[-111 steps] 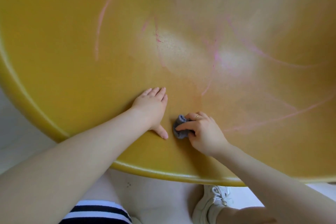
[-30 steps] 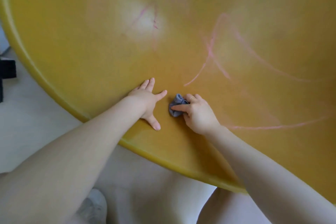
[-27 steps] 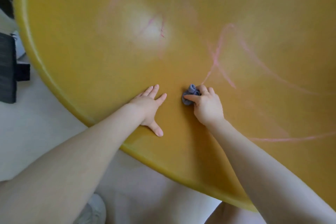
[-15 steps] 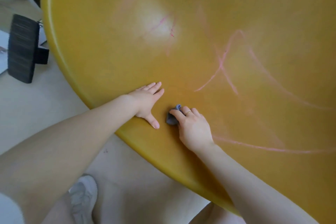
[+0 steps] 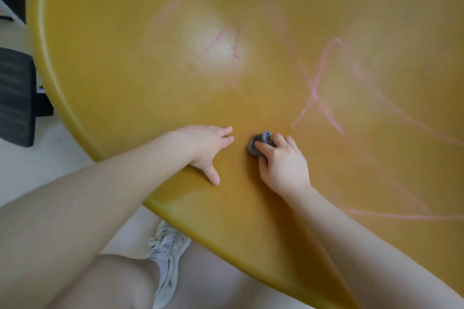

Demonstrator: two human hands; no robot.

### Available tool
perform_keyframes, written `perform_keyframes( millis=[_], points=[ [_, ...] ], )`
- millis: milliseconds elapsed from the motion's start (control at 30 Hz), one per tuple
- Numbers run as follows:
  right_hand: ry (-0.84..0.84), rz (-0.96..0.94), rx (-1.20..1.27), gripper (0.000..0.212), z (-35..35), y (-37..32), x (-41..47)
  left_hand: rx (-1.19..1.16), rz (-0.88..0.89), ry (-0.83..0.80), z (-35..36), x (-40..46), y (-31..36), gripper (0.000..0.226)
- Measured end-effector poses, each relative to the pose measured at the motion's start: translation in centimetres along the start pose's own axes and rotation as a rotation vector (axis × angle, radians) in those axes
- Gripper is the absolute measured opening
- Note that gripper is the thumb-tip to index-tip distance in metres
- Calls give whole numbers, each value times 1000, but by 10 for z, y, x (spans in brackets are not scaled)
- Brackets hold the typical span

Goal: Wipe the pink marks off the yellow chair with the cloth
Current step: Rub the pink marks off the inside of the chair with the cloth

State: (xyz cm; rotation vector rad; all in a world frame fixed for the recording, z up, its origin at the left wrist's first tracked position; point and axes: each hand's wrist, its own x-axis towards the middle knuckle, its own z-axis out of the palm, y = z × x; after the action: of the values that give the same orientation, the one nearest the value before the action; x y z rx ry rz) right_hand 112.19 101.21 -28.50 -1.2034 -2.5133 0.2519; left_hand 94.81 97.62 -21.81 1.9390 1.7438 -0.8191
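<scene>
Down in the head view, the big yellow chair (image 5: 175,98) fills most of what we see, and its round edge curves from the top left down to the bottom right. The right hand (image 5: 281,160) is closed around a small grey-blue cloth (image 5: 258,144), all bunched up, and pushes it against the chair. A thin ring (image 5: 283,141) sits on one finger of that hand. The left hand (image 5: 206,147) lies flat on the chair just beside the cloth, not touching it, with fingers spread wide and thumb pointing down toward the edge. It holds nothing.

Pink marks (image 5: 316,90) cross each other up and to the right of the cloth, near it. More pink lines run off to the right side, and one long line lies low on the right. Fainter pink lines show by a bright shiny spot higher up.

Below the chair edge is a white shoe (image 5: 165,256) on a pale floor (image 5: 30,165). A black thing (image 5: 15,93) stands at the left, blurred.
</scene>
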Motion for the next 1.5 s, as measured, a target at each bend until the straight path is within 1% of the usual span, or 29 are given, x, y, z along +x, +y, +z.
perform_keyframes(
  millis=[33, 100, 167, 200, 233, 300, 367, 400, 433, 467, 567, 667, 733, 767, 800, 833, 900, 933, 967, 1033, 1067, 1133, 1200, 1267, 1333, 1367, 1400, 1467, 1500],
  points=[
    [-10, -52, 10, 23, 1, -4, -8, 38, 1, 37, -8, 1, -10, 108],
    [-51, -112, 26, 30, 1, -7, -8, 129, -71, 117, -17, 3, -28, 113],
    [-45, -118, -20, 34, 3, 1, 9, 174, -155, 154, -17, 6, -37, 122],
    [-47, -79, -70, 35, 4, 6, 21, 153, -177, 155, -14, 8, -40, 125],
    [-48, -10, -117, 36, 5, 10, 35, 115, -185, 153, -11, 10, -41, 125],
    [-45, 190, -169, 38, 7, 15, 68, 60, -180, 162, -6, 14, -44, 124],
    [-24, 418, -109, 37, 9, 13, 90, 45, -160, 175, -4, 17, -46, 124],
    [-3, 502, -65, 35, 12, 6, 96, 42, -155, 182, -4, 18, -47, 126],
    [15, 538, -34, 34, 17, -6, 98, 39, -152, 188, -4, 18, -48, 126],
    [53, 501, -39, 31, 24, -20, 95, 37, -150, 191, -5, 18, -48, 127],
    [174, 266, 16, 24, 40, -63, 74, 48, -143, 207, -7, 20, -47, 128],
    [149, 97, 73, 38, 41, -77, 64, 67, -135, 215, -9, 18, -46, 128],
    [128, 18, 29, 38, 33, -66, 70, 73, -133, 221, -10, 17, -46, 127],
    [104, 12, -25, 34, 30, -55, 75, 70, -131, 219, -9, 16, -46, 126],
    [75, 55, -78, 31, 28, -42, 82, 60, -131, 215, -9, 16, -47, 126],
    [56, 145, -119, 31, 28, -26, 91, 45, -132, 211, -7, 15, -48, 125],
    [33, 397, -124, 36, 26, 0, 108, 22, -129, 206, -5, 15, -51, 125],
    [38, 483, -125, 38, 23, 5, 112, 17, -128, 208, -5, 15, -51, 125],
    [45, 512, -134, 39, 23, 6, 115, 15, -129, 212, -5, 15, -51, 125],
    [11, 454, -121, 40, 22, -3, 109, 8, -138, 211, -6, 15, -51, 125],
    [-10, 382, -106, 40, 23, -10, 100, 8, -145, 208, -8, 15, -49, 126],
    [2, 189, -88, 38, 21, -24, 71, 13, -164, 206, -9, 15, -45, 126],
    [18, 45, 32, 38, 15, -34, 36, -4, -190, 205, -10, 16, -40, 126],
    [-25, -73, 50, 42, 15, -35, 14, -26, -208, 197, -11, 19, -35, 124],
    [-58, -165, 26, 41, 13, -23, 19, -63, -206, 203, -12, 22, -28, 119],
    [-56, -177, -10, 40, 14, -11, 29, -82, -185, 217, -12, 25, -24, 117],
    [-33, -150, -45, 40, 13, 2, 42, -92, -144, 232, -10, 27, -21, 115],
    [37, -2, -97, 36, 9, 26, 69, -99, -41, 258, -3, 31, -13, 113],
    [40, 90, -124, 34, 7, 35, 80, -117, -9, 260, 1, 33, -9, 112]
  ],
)
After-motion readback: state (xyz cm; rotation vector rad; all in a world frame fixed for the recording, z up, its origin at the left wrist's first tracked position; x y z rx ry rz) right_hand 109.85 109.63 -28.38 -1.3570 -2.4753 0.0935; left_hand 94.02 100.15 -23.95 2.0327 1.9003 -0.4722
